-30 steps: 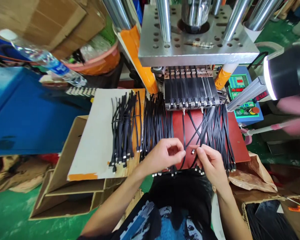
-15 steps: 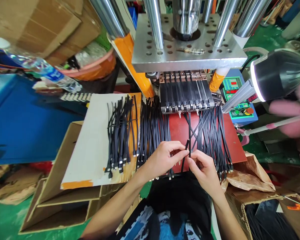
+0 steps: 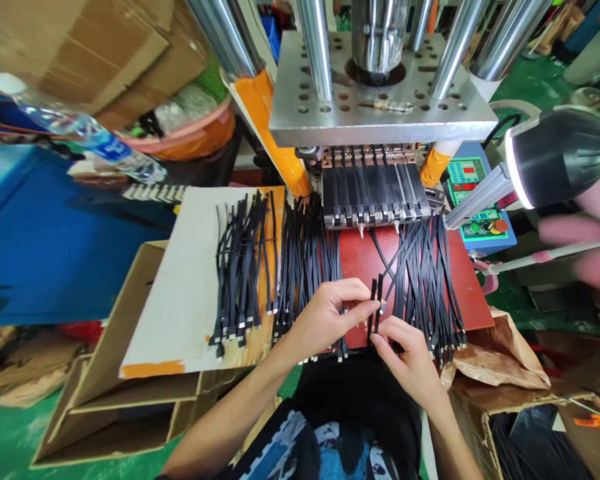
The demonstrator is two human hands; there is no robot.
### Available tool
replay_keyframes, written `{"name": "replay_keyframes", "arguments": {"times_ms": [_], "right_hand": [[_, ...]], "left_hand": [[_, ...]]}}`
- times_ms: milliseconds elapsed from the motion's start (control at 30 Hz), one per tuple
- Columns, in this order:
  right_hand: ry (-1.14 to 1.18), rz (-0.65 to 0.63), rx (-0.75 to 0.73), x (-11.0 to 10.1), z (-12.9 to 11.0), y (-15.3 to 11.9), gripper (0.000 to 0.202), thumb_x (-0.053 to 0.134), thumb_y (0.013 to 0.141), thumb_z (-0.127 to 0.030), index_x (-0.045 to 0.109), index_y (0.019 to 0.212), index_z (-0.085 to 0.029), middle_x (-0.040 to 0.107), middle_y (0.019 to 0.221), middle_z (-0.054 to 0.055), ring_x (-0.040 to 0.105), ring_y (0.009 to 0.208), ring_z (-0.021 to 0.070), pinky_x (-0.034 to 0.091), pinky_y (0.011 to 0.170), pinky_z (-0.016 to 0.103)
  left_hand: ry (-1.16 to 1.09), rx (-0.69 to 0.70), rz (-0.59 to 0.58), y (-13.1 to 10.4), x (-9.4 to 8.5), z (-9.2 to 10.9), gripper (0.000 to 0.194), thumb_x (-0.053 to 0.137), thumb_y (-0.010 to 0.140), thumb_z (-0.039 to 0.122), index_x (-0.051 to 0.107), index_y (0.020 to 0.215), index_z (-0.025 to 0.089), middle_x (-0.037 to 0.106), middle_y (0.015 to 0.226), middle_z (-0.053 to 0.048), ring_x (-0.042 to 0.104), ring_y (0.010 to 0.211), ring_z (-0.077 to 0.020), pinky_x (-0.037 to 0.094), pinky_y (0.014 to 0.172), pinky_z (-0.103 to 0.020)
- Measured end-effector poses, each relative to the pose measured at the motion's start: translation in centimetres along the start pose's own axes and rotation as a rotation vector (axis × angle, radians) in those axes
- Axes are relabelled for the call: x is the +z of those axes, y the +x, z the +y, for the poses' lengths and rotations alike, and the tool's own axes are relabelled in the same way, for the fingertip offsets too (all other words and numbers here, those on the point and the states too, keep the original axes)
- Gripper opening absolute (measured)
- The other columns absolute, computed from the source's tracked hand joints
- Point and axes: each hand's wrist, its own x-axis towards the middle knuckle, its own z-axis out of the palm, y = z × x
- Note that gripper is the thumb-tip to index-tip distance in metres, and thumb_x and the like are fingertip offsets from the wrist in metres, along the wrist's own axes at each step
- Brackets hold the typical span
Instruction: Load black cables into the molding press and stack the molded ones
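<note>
Two flat black cables (image 3: pixel 379 288) stand side by side between my hands, above the red board. My left hand (image 3: pixel 337 308) pinches them near their upper ends with thumb and forefinger. Lower down, my right hand (image 3: pixel 404 343) has its fingers closed on the same cables. Rows of black cables with metal plugs lie on both sides: one bunch (image 3: pixel 310 253) to the left, another (image 3: pixel 425 280) to the right. Beyond my hands, several cables sit in the slots of a black mold block (image 3: pixel 377 190) under the press plate.
A steel press plate (image 3: pixel 380 123) on columns hangs over the mold. A lamp (image 3: pixel 555 157), a control panel (image 3: pixel 480 193) and a spinning pink fan (image 3: pixel 595 233) stand at right. A white board (image 3: pixel 175 287) holds more cables. Cardboard boxes (image 3: pixel 125 393) sit below.
The longer cable has been drawn down toward me, so its upper end now sits level with the other one. My right hand has dropped slightly.
</note>
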Motion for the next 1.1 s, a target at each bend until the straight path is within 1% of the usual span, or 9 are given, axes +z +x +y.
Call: {"name": "replay_keyframes", "arguments": {"times_ms": [267, 400, 567, 633, 700, 800, 900, 1000, 1100], "right_hand": [[-0.06, -0.012, -0.041, 0.1, 0.0, 0.2, 0.022, 0.054, 0.109, -0.03, 0.062, 0.091, -0.021, 0.056, 0.082, 0.0, 0.053, 0.073, 0.0145, 0.043, 0.069, 0.028], [-0.051, 0.067, -0.046, -0.5, -0.6, 1.0, 0.021, 0.054, 0.109, -0.029, 0.068, 0.095, -0.021, 0.065, 0.087, 0.003, 0.06, 0.078, 0.0156, 0.047, 0.073, 0.028], [-0.025, 0.05, -0.155, 0.0, -4.3, 6.6, 0.024, 0.056, 0.108, -0.033, 0.073, 0.097, -0.021, 0.067, 0.081, 0.002, 0.06, 0.072, 0.015, 0.048, 0.068, 0.028], [0.006, 0.051, -0.217, 0.2, -5.9, 9.4, 0.023, 0.056, 0.107, -0.034, 0.073, 0.111, -0.019, 0.07, 0.087, 0.003, 0.062, 0.072, 0.015, 0.05, 0.068, 0.028], [-0.023, 0.122, -0.246, -0.3, -6.5, 11.0, 0.031, 0.056, 0.107, -0.035, 0.068, 0.129, -0.018, 0.072, 0.101, 0.006, 0.066, 0.079, 0.0159, 0.053, 0.073, 0.029], [-0.305, 0.324, -0.126, -2.1, -4.8, 10.2, 0.039, 0.056, 0.107, -0.041, 0.065, 0.135, -0.015, 0.071, 0.112, 0.013, 0.067, 0.09, 0.0221, 0.054, 0.086, 0.037], [-0.644, 0.529, 0.118, -4.1, -0.8, 7.4, 0.044, 0.057, 0.104, -0.052, 0.068, 0.115, -0.011, 0.067, 0.109, 0.023, 0.063, 0.097, 0.0333, 0.05, 0.088, 0.048], [-0.779, 0.543, 0.224, -5.1, 2.6, 5.6, 0.038, 0.055, 0.104, -0.051, 0.067, 0.093, -0.016, 0.064, 0.101, 0.022, 0.059, 0.097, 0.0351, 0.047, 0.087, 0.049], [-0.795, 0.52, 0.206, -5.8, 3.3, 5.5, 0.034, 0.052, 0.106, -0.04, 0.069, 0.086, -0.019, 0.065, 0.093, 0.014, 0.058, 0.089, 0.0288, 0.045, 0.083, 0.042]], "left_hand": [[0.064, 0.048, 0.041, 0.2, -0.1, 0.6, 0.026, 0.068, 0.101, 0.028, 0.076, 0.08, 0.016, 0.066, 0.08, -0.002, 0.06, 0.074, -0.0138, 0.046, 0.07, -0.025], [0.156, 0.057, 0.04, -2.3, -0.8, 2.1, 0.027, 0.068, 0.102, 0.026, 0.078, 0.079, 0.019, 0.073, 0.082, -0.004, 0.067, 0.076, -0.0151, 0.051, 0.074, -0.026], [0.011, 0.101, -0.218, -6.9, -0.2, 3.9, 0.016, 0.074, 0.095, 0.019, 0.085, 0.101, 0.029, 0.079, 0.085, -0.004, 0.073, 0.069, -0.0156, 0.056, 0.063, -0.024], [-0.014, 0.158, -0.309, -7.7, 0.6, 4.2, 0.025, 0.076, 0.091, 0.017, 0.085, 0.109, 0.032, 0.08, 0.086, -0.004, 0.073, 0.065, -0.0157, 0.056, 0.06, -0.024], [0.007, 0.211, -0.323, -7.7, 1.3, 4.3, 0.027, 0.076, 0.09, 0.016, 0.083, 0.111, 0.031, 0.08, 0.087, -0.005, 0.073, 0.066, -0.016, 0.056, 0.061, -0.024], [0.007, 0.209, -0.26, -7.1, 1.5, 4.1, 0.018, 0.072, 0.093, 0.014, 0.082, 0.103, 0.025, 0.079, 0.087, -0.005, 0.073, 0.071, -0.0155, 0.055, 0.064, -0.023], [0.007, 0.13, -0.192, -5.9, 1.1, 3.3, 0.015, 0.067, 0.099, 0.019, 0.077, 0.087, 0.02, 0.077, 0.085, -0.005, 0.071, 0.074, -0.0148, 0.053, 0.069, -0.024], [0.078, 0.038, -0.106, -4.4, 0.8, 2.2, 0.025, 0.064, 0.103, 0.027, 0.072, 0.081, 0.018, 0.074, 0.083, -0.004, 0.067, 0.075, -0.0154, 0.05, 0.072, -0.027], [0.153, -0.022, -0.04, -2.6, 0.9, 1.1, 0.027, 0.064, 0.103, 0.03, 0.074, 0.082, 0.018, 0.07, 0.081, -0.003, 0.062, 0.074, -0.0153, 0.047, 0.072, -0.028]]}}
